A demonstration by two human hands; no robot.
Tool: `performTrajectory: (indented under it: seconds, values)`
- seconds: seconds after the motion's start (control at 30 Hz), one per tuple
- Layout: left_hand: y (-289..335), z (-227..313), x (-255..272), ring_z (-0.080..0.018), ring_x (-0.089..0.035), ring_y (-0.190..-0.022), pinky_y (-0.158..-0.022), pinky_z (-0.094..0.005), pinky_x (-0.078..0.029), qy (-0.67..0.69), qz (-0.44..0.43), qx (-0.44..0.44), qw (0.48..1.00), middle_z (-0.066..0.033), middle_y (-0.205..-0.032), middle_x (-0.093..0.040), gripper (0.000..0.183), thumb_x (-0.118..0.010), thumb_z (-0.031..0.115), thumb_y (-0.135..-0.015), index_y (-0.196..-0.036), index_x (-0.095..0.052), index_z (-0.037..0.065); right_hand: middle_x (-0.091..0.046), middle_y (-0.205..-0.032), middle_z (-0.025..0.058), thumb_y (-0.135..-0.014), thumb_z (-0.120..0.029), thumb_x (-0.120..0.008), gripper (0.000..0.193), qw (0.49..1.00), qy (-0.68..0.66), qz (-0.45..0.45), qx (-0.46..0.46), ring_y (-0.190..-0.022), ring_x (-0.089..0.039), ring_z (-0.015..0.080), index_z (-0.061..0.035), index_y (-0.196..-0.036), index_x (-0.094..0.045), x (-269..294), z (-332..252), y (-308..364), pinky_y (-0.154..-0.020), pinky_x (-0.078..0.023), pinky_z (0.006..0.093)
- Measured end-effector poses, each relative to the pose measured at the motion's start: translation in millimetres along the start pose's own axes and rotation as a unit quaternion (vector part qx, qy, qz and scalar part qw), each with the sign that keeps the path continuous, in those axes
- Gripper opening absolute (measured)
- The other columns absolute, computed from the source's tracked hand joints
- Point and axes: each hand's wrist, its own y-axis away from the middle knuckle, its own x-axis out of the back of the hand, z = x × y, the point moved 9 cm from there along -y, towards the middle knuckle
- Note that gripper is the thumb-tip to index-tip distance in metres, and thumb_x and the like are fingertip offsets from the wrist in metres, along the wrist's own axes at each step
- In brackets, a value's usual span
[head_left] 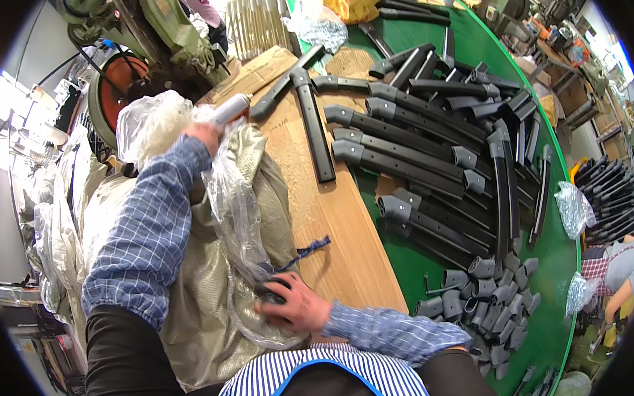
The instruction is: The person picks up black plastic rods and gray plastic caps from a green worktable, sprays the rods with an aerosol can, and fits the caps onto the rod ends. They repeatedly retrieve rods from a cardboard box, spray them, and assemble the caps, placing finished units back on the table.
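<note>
Reaching up the left side, my left hand (204, 136) is closed around the near end of a white cylindrical can (232, 109) with a small nozzle at its tip. My right hand (298, 308) sits low in the middle, its fingers wrapped round a dark rounded part (272, 291); most of that piece is hidden. Clear plastic film (239, 224) runs between my two hands over a beige woven sack (200, 299). A dark blue cord (309, 249) sticks out just above my right hand. Beyond, a black tube with a grey elbow end (314, 129) lies on the wooden board (325, 219).
Several black tubes (416, 163) with grey ends are piled on the green table (379, 259), with loose grey fittings (483, 297) nearer me. A green machine with a wheel (118, 87) stands at the far left. Another person (623, 277) is at the right.
</note>
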Motion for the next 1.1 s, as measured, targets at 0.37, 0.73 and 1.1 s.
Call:
performTrajectory:
  seconds: [0.37, 0.73, 1.1]
  values:
    - [130.6, 146.1, 101.8, -0.0368, -0.045, -0.129, -0.108, -0.0597, -0.033, 0.094, 0.134, -0.298, 0.940, -0.0128, -0.143, -0.047, 0.052, -0.060, 0.048, -0.090, -0.137, -0.056, 0.027, -0.064, -0.116, 0.0228, -0.092, -0.022, -0.050, 0.038, 0.942, 0.188, -0.173, -0.216, -0.106, -0.061, 0.0404, 0.0015, -0.119, -0.059, -81.0, 126.8, -58.9, -0.095, -0.047, 0.0474]
    - [88.8, 269.1, 6.5, -0.0417, -0.034, -0.138, -0.116, -0.0599, -0.018, -0.007, 0.044, -0.317, 0.947, -0.0214, -0.150, -0.039, 0.050, -0.047, 0.038, -0.094, -0.136, -0.057, 0.012, -0.064, -0.101, 0.0147, -0.086, -0.010, -0.058, 0.020, 0.903, 0.091, 0.254, -0.334, -0.095, -0.063, 0.0275, -0.0022, -0.104, -0.064, 113.5, 106.6, 14.0, -0.087, -0.050, 0.0359]
    - [287.3, 220.9, 90.0, -0.0401, -0.043, -0.129, -0.111, -0.0651, -0.023, 0.212, 0.086, -0.422, 0.877, -0.0182, -0.129, -0.052, 0.061, -0.057, 0.058, -0.084, -0.125, -0.060, 0.014, -0.050, -0.131, 0.0214, -0.091, -0.018, -0.062, 0.061, 0.756, 0.334, 0.014, -0.562, -0.116, -0.056, 0.0392, -0.0225, -0.146, -0.034, 77.4, 299.7, -35.1, -0.097, -0.050, 0.0471]
